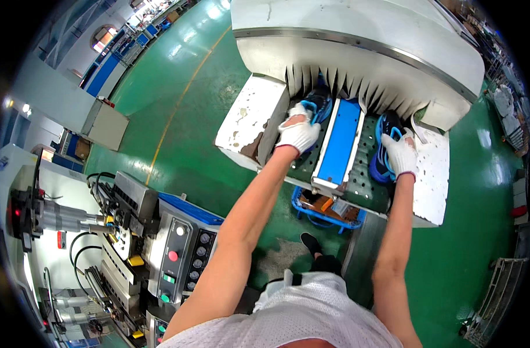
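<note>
Both my hands wear white knit gloves and reach the mouth of a white machine. My left hand (298, 132) is closed on a black and blue sports shoe (319, 102) on the left conveyor lane; its toe end lies close to the hanging strips. On the right lane my right hand (400, 152) grips a second black and blue shoe (380, 167) by its side near the opening. Between the two lanes runs a blue divider (341, 142) with white edges. My fingers partly cover both shoes.
Slit curtain strips (358, 90) hang across the machine's opening. Chipped white side panels (250, 119) flank the lanes. Below is a blue crate (329, 210) holding assorted items. A button-and-gauge control panel (184, 255) stands left; a wire cart (497, 296) is at right.
</note>
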`<state>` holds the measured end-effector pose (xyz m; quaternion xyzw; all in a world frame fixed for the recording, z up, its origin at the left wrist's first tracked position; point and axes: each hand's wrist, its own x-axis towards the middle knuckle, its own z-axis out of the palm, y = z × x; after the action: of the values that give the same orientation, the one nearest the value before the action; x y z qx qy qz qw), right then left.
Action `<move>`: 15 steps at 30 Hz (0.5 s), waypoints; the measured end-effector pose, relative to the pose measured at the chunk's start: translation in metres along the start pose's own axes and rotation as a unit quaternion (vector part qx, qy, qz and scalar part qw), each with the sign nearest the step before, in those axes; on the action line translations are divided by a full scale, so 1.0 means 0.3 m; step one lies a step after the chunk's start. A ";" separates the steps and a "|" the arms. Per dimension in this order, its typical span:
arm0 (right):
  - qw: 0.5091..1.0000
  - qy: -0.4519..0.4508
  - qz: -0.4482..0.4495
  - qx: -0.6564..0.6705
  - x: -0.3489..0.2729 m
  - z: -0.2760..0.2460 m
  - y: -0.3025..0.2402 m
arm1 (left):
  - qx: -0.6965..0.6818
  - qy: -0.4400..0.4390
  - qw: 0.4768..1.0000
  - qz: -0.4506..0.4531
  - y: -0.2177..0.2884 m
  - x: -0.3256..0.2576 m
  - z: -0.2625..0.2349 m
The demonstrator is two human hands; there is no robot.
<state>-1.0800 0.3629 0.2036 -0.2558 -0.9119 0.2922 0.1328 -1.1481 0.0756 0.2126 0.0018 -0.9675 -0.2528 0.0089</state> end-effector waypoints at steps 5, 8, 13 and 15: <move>0.996 -0.073 -0.010 -0.053 0.188 0.006 -0.143 | -0.096 -0.006 0.995 0.022 0.011 0.168 0.022; 0.995 0.002 -0.097 -0.023 0.056 -0.005 -0.215 | -0.129 0.131 0.981 0.059 -0.072 -0.060 -0.012; 0.880 -0.159 -0.277 0.351 -0.621 0.081 -0.387 | -0.249 0.017 0.968 -0.039 -0.580 -0.862 -0.006; 0.766 -0.500 -0.167 0.368 -0.802 0.295 -0.315 | -0.137 -0.061 0.966 -0.209 -0.853 -1.289 0.069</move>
<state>-0.9508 0.1249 0.1678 0.1514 -0.7002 0.6649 -0.2116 -0.7621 -0.1342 0.0631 0.1874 -0.9005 -0.3785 -0.1033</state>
